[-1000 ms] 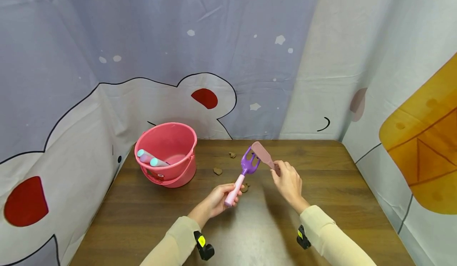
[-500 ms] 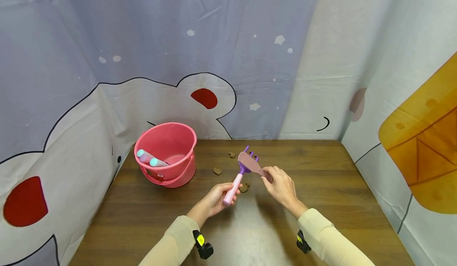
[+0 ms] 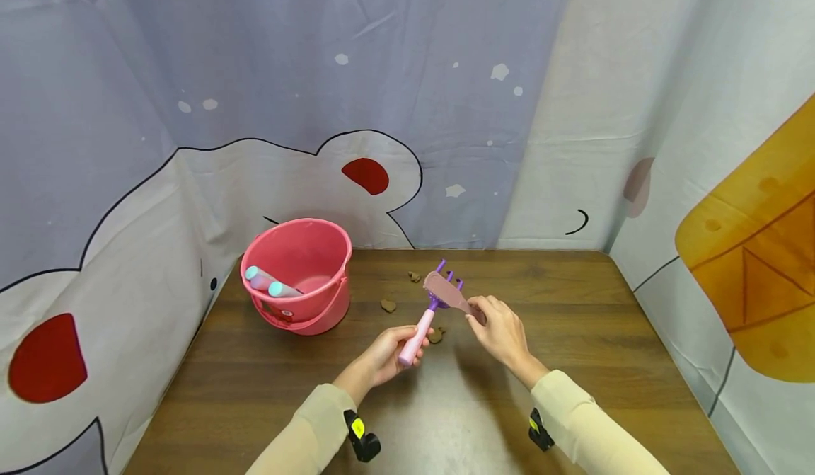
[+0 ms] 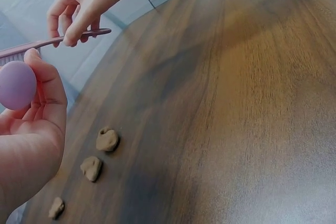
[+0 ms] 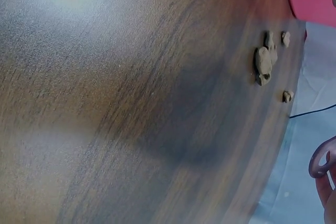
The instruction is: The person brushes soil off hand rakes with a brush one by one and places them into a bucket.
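My left hand [image 3: 380, 358] grips the pink handle of a small toy garden fork [image 3: 417, 337] with purple tines, held above the table and pointing away from me. In my right hand [image 3: 504, 333] a dusty-pink brush [image 3: 448, 291] is pinched by its handle. The flat brush head lies across the fork's purple head and partly hides it. Bristles show along the brush's underside in the left wrist view, where the round fork handle end [image 4: 18, 85] faces the camera. The looped brush handle end [image 5: 319, 163] appears at the right wrist view's edge.
A pink bucket [image 3: 337, 305] stands at the back left, with turquoise-ended handles [image 3: 283, 290] inside. Several brown, clay-like lumps lie on the wooden table [image 3: 573, 305], one lump [image 3: 388, 306] between bucket and hands. Patterned cloth [image 3: 446, 107] walls the table's back and sides.
The brush has shifted left and towards me, from the fork's tine tips onto its head, with my right hand following. My left hand has barely moved.
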Demonstrator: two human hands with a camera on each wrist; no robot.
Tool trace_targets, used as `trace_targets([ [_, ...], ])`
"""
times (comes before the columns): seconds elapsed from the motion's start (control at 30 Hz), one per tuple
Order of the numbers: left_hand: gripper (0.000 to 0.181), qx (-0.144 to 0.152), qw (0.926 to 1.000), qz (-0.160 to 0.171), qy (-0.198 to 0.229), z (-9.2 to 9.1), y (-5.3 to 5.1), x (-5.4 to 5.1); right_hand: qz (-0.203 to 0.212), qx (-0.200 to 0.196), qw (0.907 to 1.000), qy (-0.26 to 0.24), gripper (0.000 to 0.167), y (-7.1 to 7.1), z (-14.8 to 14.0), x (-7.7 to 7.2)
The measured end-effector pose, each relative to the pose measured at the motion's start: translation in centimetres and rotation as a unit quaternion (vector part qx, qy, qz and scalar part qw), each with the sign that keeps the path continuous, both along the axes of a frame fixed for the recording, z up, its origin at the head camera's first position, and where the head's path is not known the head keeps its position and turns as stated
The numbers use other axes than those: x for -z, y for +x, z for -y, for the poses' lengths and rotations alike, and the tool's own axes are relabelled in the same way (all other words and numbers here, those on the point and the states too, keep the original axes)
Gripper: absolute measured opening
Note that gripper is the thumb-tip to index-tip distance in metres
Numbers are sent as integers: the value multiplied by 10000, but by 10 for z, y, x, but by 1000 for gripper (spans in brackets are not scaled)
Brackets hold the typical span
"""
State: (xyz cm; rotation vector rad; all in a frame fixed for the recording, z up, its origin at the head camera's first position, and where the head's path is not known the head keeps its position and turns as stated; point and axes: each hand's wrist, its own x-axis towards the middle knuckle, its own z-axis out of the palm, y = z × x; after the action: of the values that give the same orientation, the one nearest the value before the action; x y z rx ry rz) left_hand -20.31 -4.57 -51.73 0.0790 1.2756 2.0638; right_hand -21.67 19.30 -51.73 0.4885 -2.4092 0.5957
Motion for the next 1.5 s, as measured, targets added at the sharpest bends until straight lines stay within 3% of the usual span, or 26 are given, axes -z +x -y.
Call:
trace_targets([
  [0.5, 46, 365, 9992, -119, 64, 4, 3, -2, 139, 464, 9986, -199, 24, -5, -10, 2],
  [0.77, 42, 376, 9992, -77, 57, 4, 4, -2, 299, 719, 9965, -300, 25, -7, -12, -1],
  [1.03, 48, 526, 9985, -70, 107, 7, 6, 0, 85, 869, 9955, -379, 27, -10, -16, 1],
  [1.3, 46, 465, 9988, -183, 3, 9, 8, 2, 70, 1055, 9936, -409, 27, -10, -24, -2],
  [1.5, 41, 234, 9981, -412, -383, 13, 6, 3, 188, 1170, 9923, -360, 26, -8, -29, 0],
])
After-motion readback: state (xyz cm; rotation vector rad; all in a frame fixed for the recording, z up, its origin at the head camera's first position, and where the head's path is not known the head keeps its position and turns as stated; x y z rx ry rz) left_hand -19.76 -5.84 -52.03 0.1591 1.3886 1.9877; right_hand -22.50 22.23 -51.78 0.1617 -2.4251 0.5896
